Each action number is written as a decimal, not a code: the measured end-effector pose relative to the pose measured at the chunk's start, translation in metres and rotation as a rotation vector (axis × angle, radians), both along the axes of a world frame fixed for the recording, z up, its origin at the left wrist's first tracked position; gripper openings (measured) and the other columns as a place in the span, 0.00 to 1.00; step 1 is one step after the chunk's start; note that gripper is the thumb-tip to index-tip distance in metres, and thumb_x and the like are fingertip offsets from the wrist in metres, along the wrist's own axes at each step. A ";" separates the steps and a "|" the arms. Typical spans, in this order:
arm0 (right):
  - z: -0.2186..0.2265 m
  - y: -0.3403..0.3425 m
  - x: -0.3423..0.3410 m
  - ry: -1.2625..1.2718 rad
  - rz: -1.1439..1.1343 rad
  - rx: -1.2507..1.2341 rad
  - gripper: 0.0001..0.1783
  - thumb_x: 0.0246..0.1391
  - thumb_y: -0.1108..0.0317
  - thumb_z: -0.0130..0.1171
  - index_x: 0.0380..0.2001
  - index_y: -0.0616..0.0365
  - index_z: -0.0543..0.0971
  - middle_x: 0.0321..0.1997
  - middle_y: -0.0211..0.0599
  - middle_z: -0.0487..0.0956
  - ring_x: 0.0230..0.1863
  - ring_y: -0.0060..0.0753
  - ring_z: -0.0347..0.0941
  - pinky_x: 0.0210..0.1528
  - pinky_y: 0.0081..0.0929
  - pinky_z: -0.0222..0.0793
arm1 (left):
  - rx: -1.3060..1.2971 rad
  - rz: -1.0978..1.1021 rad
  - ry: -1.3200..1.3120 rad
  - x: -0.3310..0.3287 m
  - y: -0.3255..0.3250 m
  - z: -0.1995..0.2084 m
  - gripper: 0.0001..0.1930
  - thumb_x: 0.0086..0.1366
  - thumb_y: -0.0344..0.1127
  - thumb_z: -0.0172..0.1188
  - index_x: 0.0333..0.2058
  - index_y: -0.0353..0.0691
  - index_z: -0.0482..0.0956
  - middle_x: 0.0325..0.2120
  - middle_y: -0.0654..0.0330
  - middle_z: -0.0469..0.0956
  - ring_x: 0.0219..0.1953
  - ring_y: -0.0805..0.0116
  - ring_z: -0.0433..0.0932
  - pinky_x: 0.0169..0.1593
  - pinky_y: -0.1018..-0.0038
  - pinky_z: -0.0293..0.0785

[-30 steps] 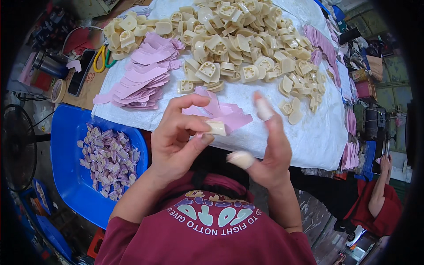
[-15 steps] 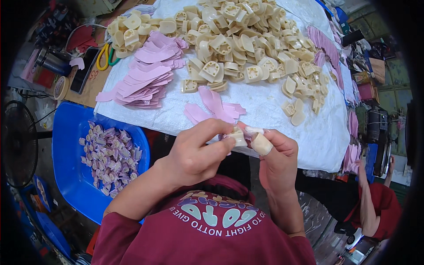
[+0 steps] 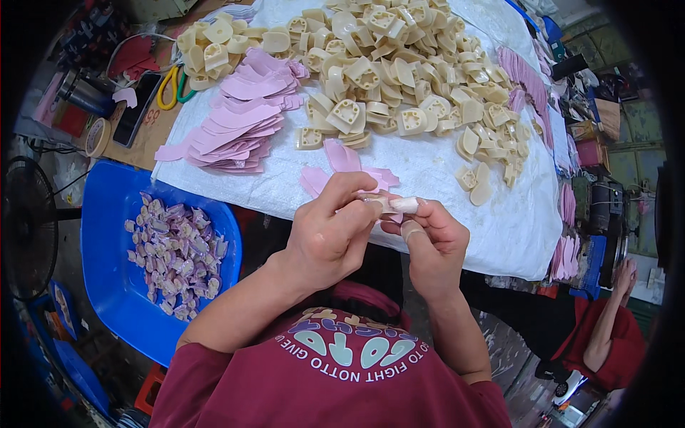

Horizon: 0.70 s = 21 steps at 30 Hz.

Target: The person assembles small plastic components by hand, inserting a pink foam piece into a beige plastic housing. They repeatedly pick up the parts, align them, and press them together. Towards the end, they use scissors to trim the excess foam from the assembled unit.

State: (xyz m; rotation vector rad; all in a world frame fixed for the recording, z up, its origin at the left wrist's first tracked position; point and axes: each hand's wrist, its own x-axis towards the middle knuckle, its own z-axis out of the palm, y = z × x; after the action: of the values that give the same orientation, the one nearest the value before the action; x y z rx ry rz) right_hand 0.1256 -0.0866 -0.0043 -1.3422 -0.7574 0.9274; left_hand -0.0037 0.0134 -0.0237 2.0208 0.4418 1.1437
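Note:
Just past the table's front edge, my left hand (image 3: 325, 232) is closed around a small cream plastic shoe heel (image 3: 386, 204), mostly hidden by the fingers. Against it my right hand (image 3: 437, 246) pinches a bit of thin pink material (image 3: 397, 218); white wrapping covers its index fingertip, and its thumb tip is wrapped too. Loose pink cut pieces (image 3: 342, 158) lie on the white cloth beyond my hands. To their left is a fanned stack of pink pieces (image 3: 242, 118). A large heap of cream heels (image 3: 399, 71) spreads over the table's far side.
At the left below the table, a blue basin (image 3: 118, 250) holds many pink-covered heels (image 3: 178, 250). Scissors (image 3: 168, 88), a phone (image 3: 138, 110), a tape roll (image 3: 98, 137) and a steel cup (image 3: 85, 94) sit at the table's left. A fan (image 3: 28, 228) stands beyond. Another person (image 3: 606, 335) is at right.
My right hand has turned and drawn its thumb back and down, with the wrapped index finger now laid along the heel. The other person's arms have shifted at the right.

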 end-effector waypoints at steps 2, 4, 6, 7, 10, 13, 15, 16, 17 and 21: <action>-0.008 0.002 0.003 -0.289 0.018 0.068 0.16 0.53 0.86 0.43 0.42 0.69 0.77 0.46 0.40 0.79 0.44 0.27 0.76 0.47 0.23 0.71 | 0.015 -0.017 0.051 -0.001 -0.001 0.000 0.13 0.50 0.13 0.59 0.35 0.34 0.75 0.40 0.49 0.73 0.32 0.62 0.80 0.34 0.74 0.77; -0.011 0.006 0.007 -0.428 0.060 0.086 0.16 0.51 0.86 0.44 0.41 0.69 0.77 0.48 0.41 0.79 0.45 0.29 0.76 0.48 0.25 0.71 | 0.020 -0.020 0.127 -0.001 -0.003 0.000 0.12 0.51 0.14 0.59 0.35 0.34 0.75 0.41 0.50 0.73 0.33 0.64 0.79 0.35 0.75 0.78; -0.010 0.009 0.016 -0.418 0.119 0.049 0.17 0.48 0.87 0.45 0.41 0.69 0.77 0.51 0.42 0.78 0.46 0.31 0.76 0.49 0.25 0.71 | -0.204 -0.071 0.104 0.003 -0.004 -0.002 0.10 0.53 0.15 0.59 0.34 0.33 0.74 0.42 0.52 0.72 0.35 0.68 0.79 0.37 0.76 0.78; -0.010 0.011 0.023 -0.222 0.191 0.069 0.17 0.47 0.87 0.45 0.41 0.69 0.77 0.52 0.42 0.77 0.47 0.31 0.75 0.50 0.26 0.71 | -0.316 -0.096 0.092 0.004 -0.004 -0.003 0.10 0.54 0.16 0.60 0.34 0.33 0.74 0.42 0.53 0.72 0.36 0.69 0.78 0.38 0.76 0.78; -0.001 0.011 0.040 0.286 0.332 0.082 0.18 0.47 0.86 0.52 0.43 0.69 0.77 0.57 0.45 0.73 0.52 0.32 0.73 0.53 0.28 0.70 | -0.946 -0.284 -0.183 0.005 -0.001 -0.001 0.07 0.57 0.18 0.59 0.34 0.33 0.74 0.42 0.57 0.71 0.38 0.73 0.77 0.41 0.76 0.78; -0.001 0.007 0.030 0.280 0.237 0.067 0.17 0.47 0.83 0.57 0.43 0.70 0.77 0.56 0.45 0.74 0.52 0.32 0.73 0.53 0.28 0.70 | -1.057 -0.394 -0.200 0.001 0.002 0.003 0.06 0.59 0.19 0.59 0.35 0.33 0.74 0.43 0.59 0.70 0.40 0.73 0.76 0.43 0.75 0.77; -0.006 0.006 0.027 -0.069 0.169 0.152 0.14 0.46 0.81 0.61 0.40 0.68 0.77 0.51 0.47 0.76 0.50 0.36 0.75 0.51 0.28 0.70 | -1.036 -0.340 -0.174 0.002 -0.001 0.005 0.06 0.60 0.19 0.59 0.35 0.33 0.74 0.42 0.59 0.70 0.40 0.73 0.76 0.42 0.77 0.78; -0.011 0.008 0.025 -0.321 0.124 0.230 0.13 0.46 0.81 0.61 0.39 0.67 0.77 0.50 0.48 0.77 0.49 0.37 0.75 0.51 0.27 0.71 | -0.964 -0.301 -0.149 0.003 -0.003 0.005 0.05 0.60 0.19 0.58 0.35 0.33 0.74 0.42 0.59 0.69 0.40 0.73 0.77 0.42 0.77 0.78; -0.014 0.010 0.023 -0.573 0.077 0.305 0.12 0.46 0.81 0.61 0.37 0.66 0.77 0.48 0.48 0.77 0.48 0.39 0.76 0.50 0.27 0.71 | -0.892 -0.262 -0.123 0.003 -0.005 0.005 0.05 0.60 0.20 0.58 0.35 0.32 0.74 0.42 0.59 0.69 0.40 0.73 0.77 0.42 0.77 0.78; -0.002 0.019 0.031 -0.675 0.192 0.237 0.11 0.43 0.81 0.62 0.33 0.64 0.75 0.41 0.44 0.79 0.45 0.44 0.75 0.48 0.32 0.70 | -0.845 -0.199 -0.146 0.004 -0.007 0.002 0.05 0.60 0.18 0.56 0.33 0.33 0.71 0.38 0.62 0.68 0.34 0.77 0.76 0.34 0.82 0.76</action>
State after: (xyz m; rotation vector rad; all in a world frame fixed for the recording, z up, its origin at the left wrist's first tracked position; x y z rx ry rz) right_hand 0.1565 -0.0681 -0.0063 -1.3892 -1.4844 0.4926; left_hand 0.0007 0.0068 -0.0216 1.2049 0.5225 0.7816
